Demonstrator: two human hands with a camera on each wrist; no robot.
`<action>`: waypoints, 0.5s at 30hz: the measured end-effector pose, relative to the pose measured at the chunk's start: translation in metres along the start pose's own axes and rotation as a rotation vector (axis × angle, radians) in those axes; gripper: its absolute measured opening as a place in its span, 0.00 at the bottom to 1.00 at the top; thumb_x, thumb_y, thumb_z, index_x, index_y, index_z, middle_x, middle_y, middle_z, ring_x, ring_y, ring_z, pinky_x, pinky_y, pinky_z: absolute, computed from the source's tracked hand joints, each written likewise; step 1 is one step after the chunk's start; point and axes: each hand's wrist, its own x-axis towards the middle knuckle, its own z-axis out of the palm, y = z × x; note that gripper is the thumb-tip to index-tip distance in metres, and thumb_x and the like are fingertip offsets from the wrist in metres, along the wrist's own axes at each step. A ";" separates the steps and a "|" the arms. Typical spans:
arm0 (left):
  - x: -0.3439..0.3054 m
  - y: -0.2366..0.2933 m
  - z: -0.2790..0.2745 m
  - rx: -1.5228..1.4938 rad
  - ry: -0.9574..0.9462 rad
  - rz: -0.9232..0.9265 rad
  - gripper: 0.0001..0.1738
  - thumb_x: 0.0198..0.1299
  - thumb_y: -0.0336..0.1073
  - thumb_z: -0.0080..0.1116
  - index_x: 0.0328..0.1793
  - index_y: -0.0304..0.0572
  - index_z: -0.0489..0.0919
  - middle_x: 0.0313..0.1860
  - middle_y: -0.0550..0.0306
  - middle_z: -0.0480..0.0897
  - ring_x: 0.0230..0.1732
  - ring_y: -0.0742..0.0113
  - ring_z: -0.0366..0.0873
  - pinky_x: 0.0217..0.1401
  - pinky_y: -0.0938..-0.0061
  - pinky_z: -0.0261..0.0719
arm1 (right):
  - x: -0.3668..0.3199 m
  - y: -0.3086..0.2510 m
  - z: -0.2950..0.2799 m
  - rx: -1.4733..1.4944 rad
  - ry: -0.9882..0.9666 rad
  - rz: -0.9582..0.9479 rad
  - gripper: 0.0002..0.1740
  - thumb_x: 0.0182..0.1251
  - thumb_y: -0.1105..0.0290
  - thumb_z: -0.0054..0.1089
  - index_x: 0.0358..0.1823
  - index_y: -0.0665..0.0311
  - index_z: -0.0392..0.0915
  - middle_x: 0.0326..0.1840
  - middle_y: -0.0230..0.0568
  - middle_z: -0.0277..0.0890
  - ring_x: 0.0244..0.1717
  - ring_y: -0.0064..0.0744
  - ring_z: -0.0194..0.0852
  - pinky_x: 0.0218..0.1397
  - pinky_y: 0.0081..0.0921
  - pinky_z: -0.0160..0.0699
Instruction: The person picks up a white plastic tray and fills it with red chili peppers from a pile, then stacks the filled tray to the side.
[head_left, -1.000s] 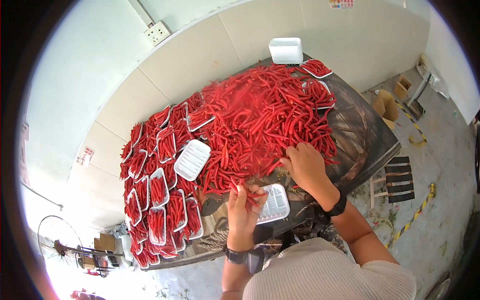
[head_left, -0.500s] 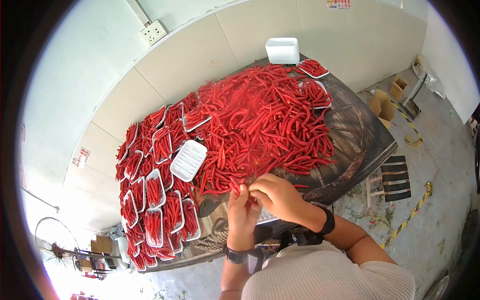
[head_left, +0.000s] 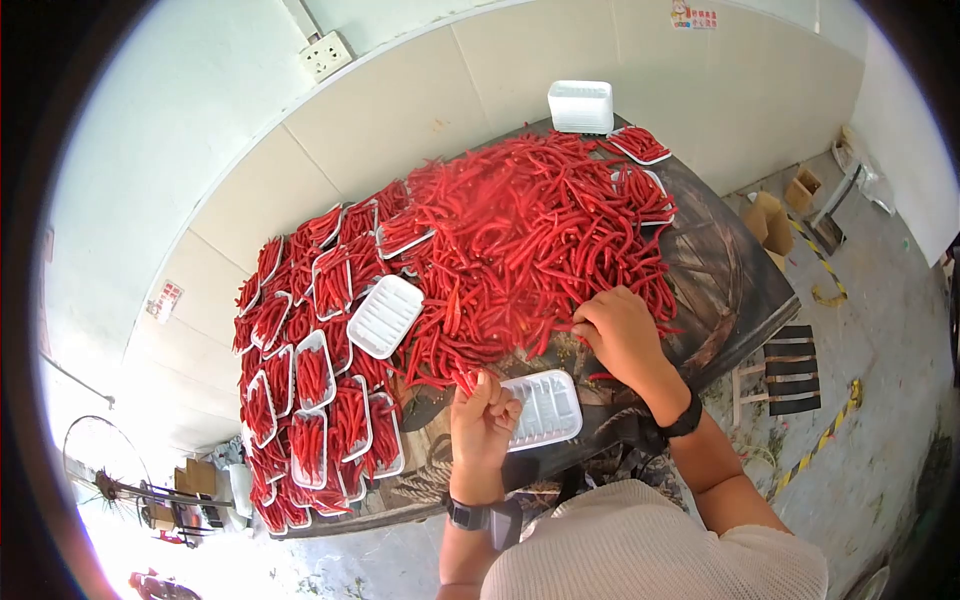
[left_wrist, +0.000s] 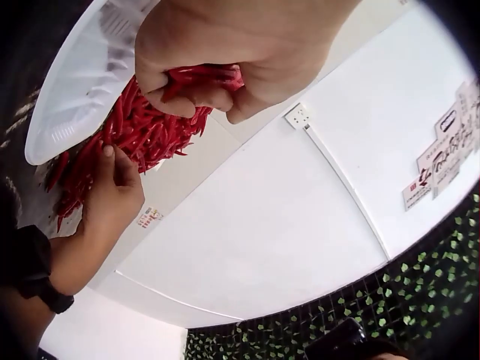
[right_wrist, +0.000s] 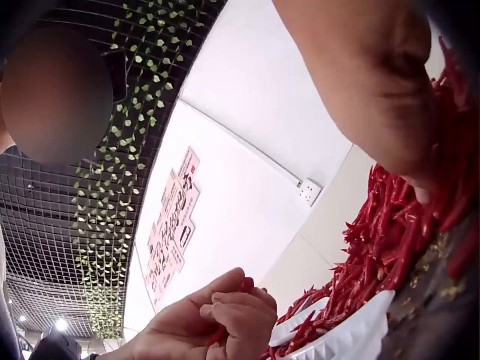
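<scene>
Several red chillies [left_wrist: 202, 78] are gripped in the left hand [head_left: 482, 425], its fingers curled round them, just left of an empty white tray [head_left: 546, 408]. At the lower right edge of the big chilli heap [head_left: 520, 240], the right hand [head_left: 625, 340] reaches down with bent fingers. In the right wrist view the right hand [right_wrist: 367, 82] touches the heap, its fingertips largely hidden. The left wrist view shows the right hand [left_wrist: 112, 195] with thumb and finger close together at the chillies; whether it pinches one is unclear.
Filled trays [head_left: 311, 376] crowd the table's left side, beside another empty tray [head_left: 385, 316] lying on chillies. A stack of white trays [head_left: 581, 107] stands at the back, near two filled trays. A slatted stool [head_left: 791, 365] and cardboard boxes [head_left: 768, 224] are on the floor at right.
The right hand moved from the heap to the left hand, then back right to the heap's edge. The left hand keeps its chillies, its fingers now more closed; the near tray shows again.
</scene>
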 end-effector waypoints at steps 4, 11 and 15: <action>0.001 -0.010 0.017 0.036 0.161 0.060 0.05 0.71 0.30 0.56 0.48 0.48 0.72 0.32 0.68 0.72 0.31 0.77 0.69 0.40 0.75 0.74 | -0.006 -0.051 -0.010 0.388 0.092 0.017 0.08 0.56 0.69 0.71 0.32 0.61 0.80 0.30 0.39 0.79 0.36 0.45 0.75 0.43 0.40 0.70; 0.003 -0.004 0.002 0.097 0.154 0.100 0.06 0.72 0.31 0.54 0.52 0.41 0.72 0.38 0.59 0.78 0.38 0.72 0.75 0.45 0.73 0.78 | -0.005 -0.057 0.010 0.573 -0.032 -0.128 0.08 0.57 0.69 0.70 0.36 0.61 0.83 0.34 0.41 0.81 0.40 0.47 0.75 0.46 0.41 0.71; -0.005 0.004 0.009 -0.028 0.159 0.066 0.05 0.74 0.33 0.52 0.51 0.43 0.74 0.38 0.59 0.77 0.36 0.72 0.73 0.43 0.74 0.77 | 0.012 -0.020 0.022 0.324 -0.117 -0.032 0.06 0.55 0.70 0.68 0.34 0.60 0.84 0.35 0.40 0.80 0.42 0.47 0.75 0.45 0.41 0.73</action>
